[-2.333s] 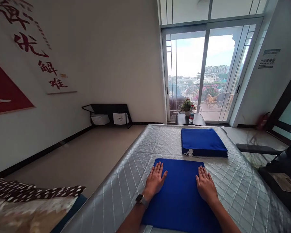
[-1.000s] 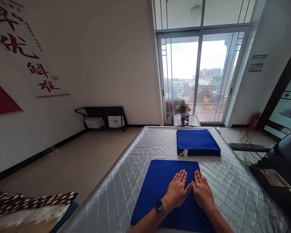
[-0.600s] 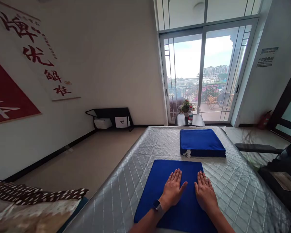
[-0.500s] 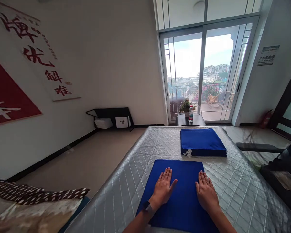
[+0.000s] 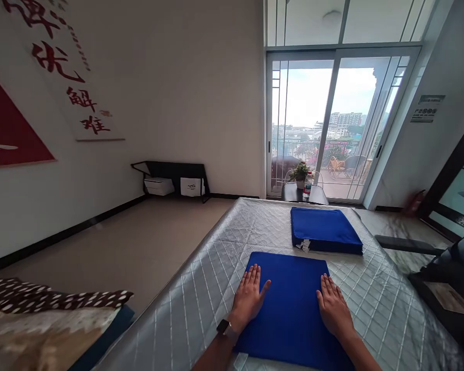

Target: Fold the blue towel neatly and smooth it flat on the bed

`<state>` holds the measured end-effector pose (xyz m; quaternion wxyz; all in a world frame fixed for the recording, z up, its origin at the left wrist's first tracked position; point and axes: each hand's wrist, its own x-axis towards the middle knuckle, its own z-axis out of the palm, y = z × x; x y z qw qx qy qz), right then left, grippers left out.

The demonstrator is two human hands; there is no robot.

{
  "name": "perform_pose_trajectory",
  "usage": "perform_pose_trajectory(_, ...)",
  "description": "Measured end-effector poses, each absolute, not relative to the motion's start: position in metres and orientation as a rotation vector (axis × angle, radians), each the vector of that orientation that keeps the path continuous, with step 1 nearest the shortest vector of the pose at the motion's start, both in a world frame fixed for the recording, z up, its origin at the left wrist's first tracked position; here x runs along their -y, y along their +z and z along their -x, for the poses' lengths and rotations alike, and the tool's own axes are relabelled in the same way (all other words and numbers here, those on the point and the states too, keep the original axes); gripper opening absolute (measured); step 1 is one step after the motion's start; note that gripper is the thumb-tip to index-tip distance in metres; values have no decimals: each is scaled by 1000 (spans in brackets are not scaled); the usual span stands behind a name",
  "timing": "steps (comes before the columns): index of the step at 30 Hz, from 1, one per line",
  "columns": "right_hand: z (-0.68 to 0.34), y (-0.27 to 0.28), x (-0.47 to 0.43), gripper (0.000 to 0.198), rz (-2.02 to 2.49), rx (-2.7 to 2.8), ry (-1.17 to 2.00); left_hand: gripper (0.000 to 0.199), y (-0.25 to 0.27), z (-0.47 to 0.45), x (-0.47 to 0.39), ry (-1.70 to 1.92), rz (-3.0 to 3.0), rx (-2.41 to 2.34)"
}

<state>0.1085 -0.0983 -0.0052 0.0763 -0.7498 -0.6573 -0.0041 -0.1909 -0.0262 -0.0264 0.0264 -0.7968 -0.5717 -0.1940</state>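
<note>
A flat blue cloth piece [image 5: 288, 309], roughly rectangular, lies on the silver quilted cover [image 5: 185, 299] in front of me. My left hand [image 5: 249, 294] rests flat on its left side, fingers stretched forward and thumb out; a watch [image 5: 223, 326] is on that wrist. On the cloth's right edge lies my right hand [image 5: 333, 304], palm down with the fingers extended. Beyond the cloth sits a neat stack of folded blue cloths [image 5: 325, 229], with white labels [image 5: 304, 245] showing at its front left corner.
Behind the table stands a small dark side table [image 5: 317, 193] with a potted plant [image 5: 299, 174] and a bottle [image 5: 307, 185]. Cushions [image 5: 58, 319] lie at lower left. A black rack [image 5: 178, 180] with white boxes is by the wall. A dark chair [image 5: 448, 288] is on the right.
My left hand has slid left toward the cloth's left edge. My right hand has shifted slightly right along the other edge. The view has turned a little.
</note>
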Motion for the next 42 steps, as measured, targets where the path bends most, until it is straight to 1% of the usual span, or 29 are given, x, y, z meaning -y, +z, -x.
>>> perform_pose_trajectory(5, -107, 2, 97, 64, 2327, 2017, -45, 81, -26, 198, 23, -585, 2476, 1867)
perform_pose_trajectory(9, -106, 5, 105, 64, 2297, 2028, -61, 83, -28, 197, 21, -594, 2466, 1897)
perform_pose_trajectory(14, -102, 0, 123, 66, 2251, 2003, 4, 79, -23, 198, 26, -604, 2444, 1829)
perform_pose_trajectory(19, -99, -2, 130, 66, 2248, 1988, 36, 74, -14, 203, 29, -539, 2468, 1804)
perform_pose_trajectory(22, -98, -1, 130, 65, 2242, 1968, 48, 73, -8, 195, 33, -592, 2425, 1787)
perform_pose_trajectory(25, -97, 1, 130, 64, 2226, 1963, 56, 70, 1, 172, 49, -602, 2518, 1657)
perform_pose_trajectory(30, -98, 0, 132, 63, 2226, 1995, 16, 66, 14, 102, 88, -478, 2943, 1186)
perform_pose_trajectory(32, -100, -2, 133, 61, 2192, 2055, -14, 66, 14, 74, 96, -481, 3025, 1098)
perform_pose_trajectory(35, -101, -5, 133, 59, 2154, 2112, -48, 69, 12, 47, 96, -515, 3039, 1174)
perform_pose_trajectory(37, -101, -7, 132, 59, 2174, 2080, -59, 69, 10, 47, 93, -504, 3034, 1247)
perform_pose_trajectory(42, -100, -9, 130, 64, 2178, 1988, -28, 70, 11, 103, 84, -407, 2920, 1439)
